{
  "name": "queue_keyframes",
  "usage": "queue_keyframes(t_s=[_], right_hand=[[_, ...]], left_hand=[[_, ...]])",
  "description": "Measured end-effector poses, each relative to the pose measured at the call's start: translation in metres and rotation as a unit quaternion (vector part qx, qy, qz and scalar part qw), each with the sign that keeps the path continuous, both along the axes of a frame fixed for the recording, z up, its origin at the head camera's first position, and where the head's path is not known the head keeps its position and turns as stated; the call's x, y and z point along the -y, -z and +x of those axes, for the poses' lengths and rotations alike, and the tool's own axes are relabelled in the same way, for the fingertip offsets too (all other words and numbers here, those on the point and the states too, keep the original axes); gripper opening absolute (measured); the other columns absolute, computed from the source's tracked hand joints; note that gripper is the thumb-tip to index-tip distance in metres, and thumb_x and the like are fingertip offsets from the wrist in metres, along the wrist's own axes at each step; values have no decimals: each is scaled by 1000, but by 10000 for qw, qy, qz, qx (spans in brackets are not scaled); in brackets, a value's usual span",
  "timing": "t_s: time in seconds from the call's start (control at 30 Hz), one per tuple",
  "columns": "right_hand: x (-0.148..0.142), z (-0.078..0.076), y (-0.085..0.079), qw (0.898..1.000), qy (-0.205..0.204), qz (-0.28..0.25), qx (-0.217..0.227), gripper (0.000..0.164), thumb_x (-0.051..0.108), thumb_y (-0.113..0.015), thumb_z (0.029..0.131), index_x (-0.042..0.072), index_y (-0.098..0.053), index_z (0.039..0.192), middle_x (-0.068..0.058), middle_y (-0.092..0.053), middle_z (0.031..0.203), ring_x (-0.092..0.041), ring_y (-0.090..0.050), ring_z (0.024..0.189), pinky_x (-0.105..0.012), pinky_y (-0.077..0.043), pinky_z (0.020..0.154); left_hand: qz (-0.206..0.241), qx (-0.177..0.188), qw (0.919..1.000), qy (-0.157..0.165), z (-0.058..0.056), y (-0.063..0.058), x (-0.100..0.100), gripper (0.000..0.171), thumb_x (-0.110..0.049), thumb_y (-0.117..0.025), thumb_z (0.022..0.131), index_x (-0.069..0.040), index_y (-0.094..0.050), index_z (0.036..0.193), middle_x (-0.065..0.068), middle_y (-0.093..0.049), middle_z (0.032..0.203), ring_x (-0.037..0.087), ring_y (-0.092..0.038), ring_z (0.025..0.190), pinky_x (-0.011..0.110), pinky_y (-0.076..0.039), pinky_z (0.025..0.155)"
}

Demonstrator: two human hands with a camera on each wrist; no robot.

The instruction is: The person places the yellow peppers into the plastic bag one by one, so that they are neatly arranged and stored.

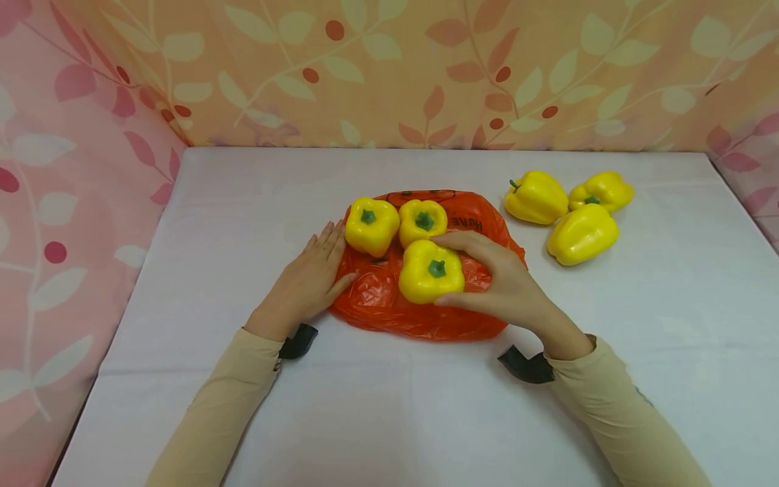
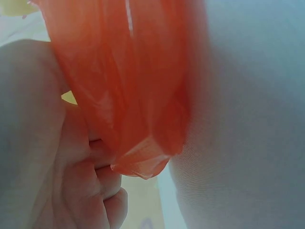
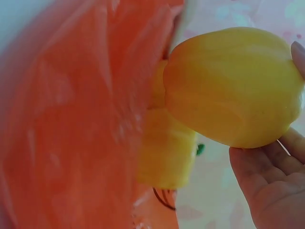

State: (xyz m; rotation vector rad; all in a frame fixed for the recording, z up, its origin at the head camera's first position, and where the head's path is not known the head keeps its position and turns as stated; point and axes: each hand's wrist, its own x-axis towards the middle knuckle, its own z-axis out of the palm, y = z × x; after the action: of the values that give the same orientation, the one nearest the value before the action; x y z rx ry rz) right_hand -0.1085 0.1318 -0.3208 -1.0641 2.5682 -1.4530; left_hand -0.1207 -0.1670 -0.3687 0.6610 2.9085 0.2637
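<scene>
A red plastic bag (image 1: 420, 321) with dark print lies flat on the white table. My right hand (image 1: 511, 281) grips a yellow bell pepper (image 1: 420, 283) between thumb and fingers over the bag, green stem up. The right wrist view has this pepper (image 3: 233, 90) raised off the bag's surface. Two more yellow bell peppers stand behind it on the bag, one at left (image 1: 377, 237) and one at right (image 1: 414, 235). At the bag's left edge rests my left hand (image 1: 307, 277), fingers extended and thumb on the plastic; the left wrist view shows its fingers beside the crumpled bag (image 2: 133, 95).
Three yellow bell peppers lie grouped at the back right: one with its stem leftward (image 1: 538, 199), one behind (image 1: 608, 189) and one in front (image 1: 584, 235). A white cloth covers the table (image 1: 365, 419). Leaf-patterned curtains (image 1: 389, 74) enclose the back and sides.
</scene>
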Motion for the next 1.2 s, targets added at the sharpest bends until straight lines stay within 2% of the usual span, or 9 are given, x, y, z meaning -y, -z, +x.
queue_keyframes(t_s=[0.23, 0.47, 0.6, 0.87, 1.2], right_hand=[[18, -4, 6, 9996, -266, 3, 20, 69, 12, -85, 68, 6, -56, 130, -3, -56, 129, -18, -43, 125, -42, -31, 108], [38, -7, 11, 9989, -455, 68, 61, 68, 17, -85, 69, 5, -55, 130, -3, -56, 129, -15, -48, 121, -38, -38, 103], [49, -8, 14, 9984, -554, 59, 137, 68, 19, -84, 70, 5, -55, 130, -3, -56, 129, -14, -48, 121, -35, -38, 103], [63, -9, 18, 9983, -466, 138, 307, 66, 20, -83, 72, 6, -55, 130, -4, -56, 130, -15, -48, 121, -36, -38, 104], [67, -11, 27, 9970, -395, 423, 514, 65, 23, -82, 74, 7, -54, 131, -3, -54, 132, -16, -46, 123, -38, -36, 105]], left_hand=[[38, -94, 9999, 41, 1, 0, 0, 66, -26, -42, 99, 8, -12, 147, 19, -7, 156, 30, -2, 143, 44, -8, 115], [49, -128, 9999, 52, 1, 1, 1, 65, -23, -41, 99, 7, -11, 147, 19, -8, 156, 30, -3, 144, 44, -8, 115], [49, -117, 9999, 46, 1, 1, 1, 65, -23, -41, 99, 7, -10, 148, 18, -7, 156, 29, -2, 144, 43, -8, 115], [50, -100, 9999, 36, 2, 1, 1, 65, -26, -40, 100, 6, -11, 148, 17, -7, 156, 28, -2, 144, 44, -8, 115], [95, -86, 9999, 18, 2, 0, 0, 65, -26, -39, 100, 5, -10, 148, 16, -6, 156, 28, -2, 144, 44, -8, 115]])
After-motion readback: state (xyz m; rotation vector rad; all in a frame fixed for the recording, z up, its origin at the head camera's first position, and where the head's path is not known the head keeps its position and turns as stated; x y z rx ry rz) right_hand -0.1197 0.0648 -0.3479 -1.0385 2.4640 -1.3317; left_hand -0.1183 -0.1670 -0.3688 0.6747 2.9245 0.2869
